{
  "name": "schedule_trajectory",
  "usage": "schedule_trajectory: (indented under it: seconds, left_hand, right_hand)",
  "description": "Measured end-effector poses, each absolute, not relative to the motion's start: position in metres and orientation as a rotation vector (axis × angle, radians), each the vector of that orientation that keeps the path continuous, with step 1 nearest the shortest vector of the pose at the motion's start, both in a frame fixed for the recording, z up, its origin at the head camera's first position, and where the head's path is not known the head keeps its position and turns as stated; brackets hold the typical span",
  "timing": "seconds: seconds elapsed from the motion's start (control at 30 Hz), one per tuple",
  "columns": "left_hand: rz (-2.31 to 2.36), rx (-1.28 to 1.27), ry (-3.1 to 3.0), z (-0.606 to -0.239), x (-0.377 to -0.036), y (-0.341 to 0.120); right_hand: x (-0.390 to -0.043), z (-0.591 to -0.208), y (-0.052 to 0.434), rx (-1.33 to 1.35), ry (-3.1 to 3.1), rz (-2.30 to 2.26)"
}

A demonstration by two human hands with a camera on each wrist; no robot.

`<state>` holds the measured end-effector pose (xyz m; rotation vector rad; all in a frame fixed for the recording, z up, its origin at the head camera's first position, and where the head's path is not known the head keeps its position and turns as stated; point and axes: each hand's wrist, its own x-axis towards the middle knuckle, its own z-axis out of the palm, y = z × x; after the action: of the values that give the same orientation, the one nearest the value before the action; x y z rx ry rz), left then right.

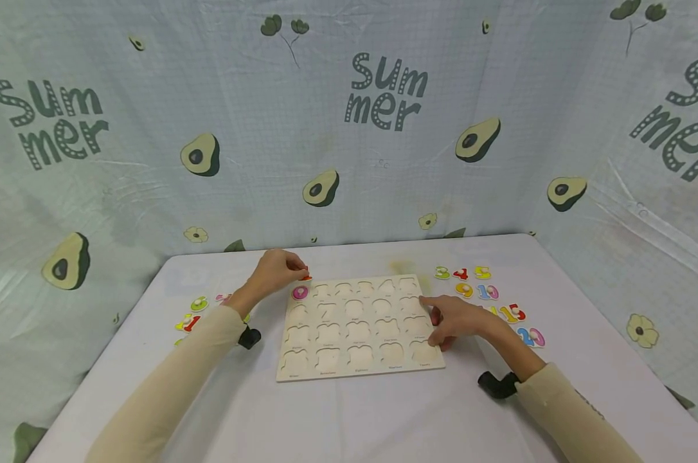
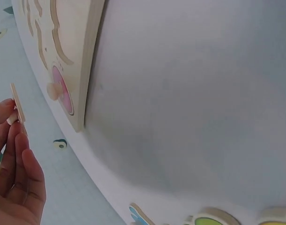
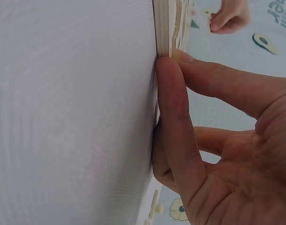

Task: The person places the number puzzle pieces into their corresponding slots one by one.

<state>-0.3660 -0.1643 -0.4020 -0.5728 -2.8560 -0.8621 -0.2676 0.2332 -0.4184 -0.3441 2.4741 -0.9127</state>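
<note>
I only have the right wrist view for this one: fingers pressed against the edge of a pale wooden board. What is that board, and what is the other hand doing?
Observer: It is a pale wooden number puzzle board lying flat on the white table; nearly all its recesses are unfilled.
Operator: Is anything seated in it?
Observer: One round pink piece with a peg, in the far left corner slot.
Operator: And the left hand?
Observer: The left hand pinches a thin orange-faced wooden piece by its peg, just beyond that corner.
Operator: Where are the loose pieces?
Observer: Coloured wooden numbers lie right of the board, past the right hand; a few more lie to its left.
</note>
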Motion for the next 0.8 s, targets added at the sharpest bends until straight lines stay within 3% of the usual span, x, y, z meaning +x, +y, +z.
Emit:
schedule_trajectory:
  seconds: [0.8]
  left_hand:
    - [-0.74, -0.701, -3.07, -0.405, -0.365, -0.141]
  right_hand:
    - [-0.27, -0.421, 0.235, -0.351, 2.468, -0.935]
